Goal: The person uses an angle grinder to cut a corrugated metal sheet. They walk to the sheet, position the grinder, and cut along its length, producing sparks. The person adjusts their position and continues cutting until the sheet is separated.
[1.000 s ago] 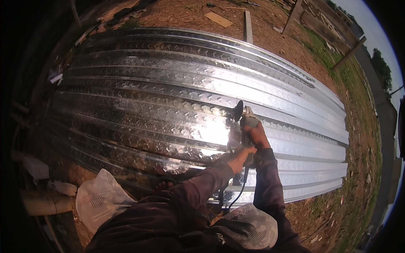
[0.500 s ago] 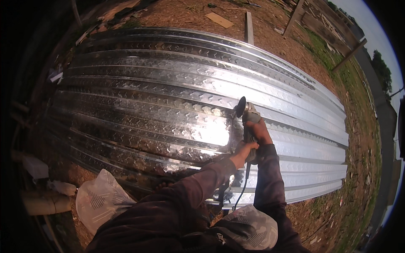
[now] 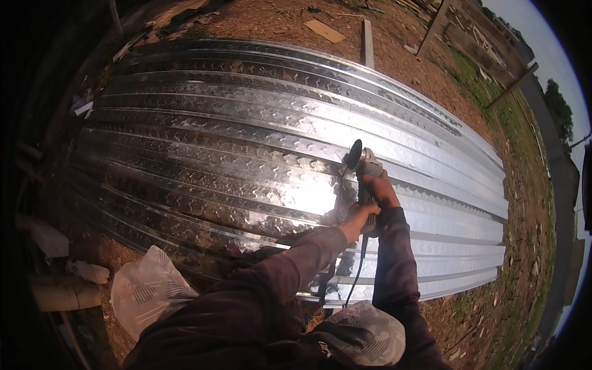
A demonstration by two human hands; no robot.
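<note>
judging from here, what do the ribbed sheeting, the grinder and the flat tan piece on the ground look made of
Ribbed sheeting: shiny metal, given the mirror-like glare; steel or aluminium, can't tell. Grinder head: probably metal, pale grey with a dull sheen. Grinder body: darker, perhaps plastic, largely covered. Flat tan piece: matte and plain, maybe wood or cardboard.

1. This is an outdoor work yard, much like a building site: open sky (image 3: 542,38) and a tree (image 3: 558,103) show at the right rim.
2. The ground is bare brown earth (image 3: 412,74) littered with scraps, with grass (image 3: 472,85) toward the right.
3. Wooden posts (image 3: 433,28) stand beyond, near a plank (image 3: 368,44) and a flat board (image 3: 324,31).
4. Large ridged metal sheets (image 3: 246,102) and a corded grinder (image 3: 370,166) suit such a place.
</note>
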